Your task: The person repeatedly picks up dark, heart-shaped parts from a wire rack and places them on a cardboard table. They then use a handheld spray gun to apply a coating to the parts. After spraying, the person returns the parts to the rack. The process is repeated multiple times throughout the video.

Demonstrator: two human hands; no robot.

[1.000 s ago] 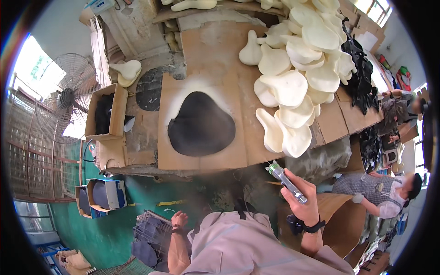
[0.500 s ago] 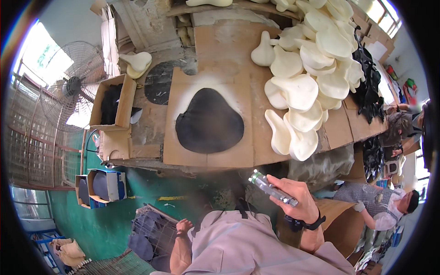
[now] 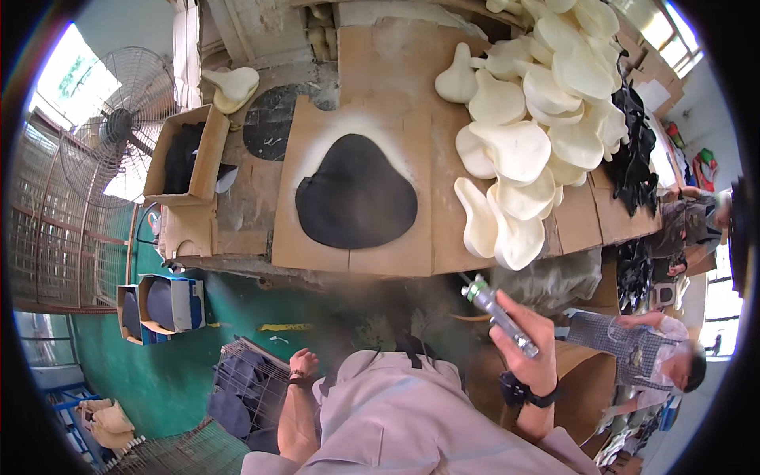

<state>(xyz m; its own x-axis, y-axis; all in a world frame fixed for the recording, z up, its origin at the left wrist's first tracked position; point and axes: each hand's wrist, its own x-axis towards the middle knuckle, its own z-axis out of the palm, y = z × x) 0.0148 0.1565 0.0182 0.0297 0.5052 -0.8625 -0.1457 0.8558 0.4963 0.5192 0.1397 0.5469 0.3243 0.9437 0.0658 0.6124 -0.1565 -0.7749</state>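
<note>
My right hand (image 3: 528,348) is wrapped round a metal spray gun (image 3: 500,317) with a green ring near its nozzle. The gun is over the floor just off the table's near edge, its nozzle toward the table. Lower left, beside my body, my left hand (image 3: 303,362) holds nothing; its fingers are loosely bent and apart. On a cardboard sheet (image 3: 293,245) in front of me lies a flat black saddle-shaped cover piece (image 3: 358,194), ringed at its far side by pale overspray. To its right are piled several cream foam bicycle saddle pads (image 3: 514,150).
An open carton (image 3: 207,154) of black pieces stands at the table's left, near a caged fan (image 3: 119,127). A wire basket (image 3: 253,372) of dark pieces sits beside my left arm. Black pieces (image 3: 633,150) hang at right. A co-worker (image 3: 625,340) stands at far right.
My right hand has moved right with the spray gun, which now points more toward the table. My left hand has risen a little. The co-worker's arm has moved, and the whole view has shifted slightly.
</note>
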